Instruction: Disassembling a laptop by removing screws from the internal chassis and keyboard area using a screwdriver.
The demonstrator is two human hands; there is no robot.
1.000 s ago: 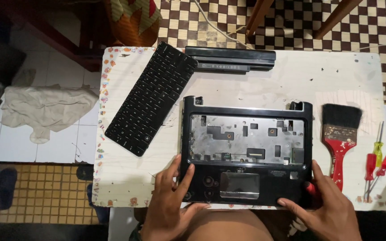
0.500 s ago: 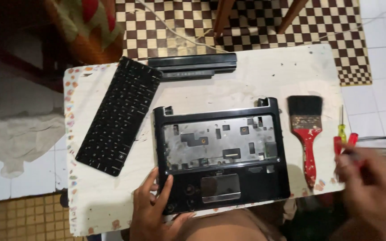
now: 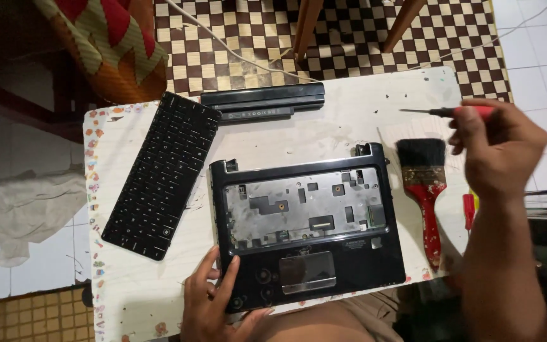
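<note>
Head view: I see my right hand (image 3: 498, 149), fingers clamped on the screwdriver (image 3: 451, 113); its tip could scratch the laptop (image 3: 305, 228). My left hand (image 3: 213, 304), fingers apart, steadies it.

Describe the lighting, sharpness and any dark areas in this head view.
Head view: even light on the white table and laptop base; keyboard sharp; right hand with the screwdriver slightly soft; upper left corner and bottom right edge lie in deep shadow.
</note>
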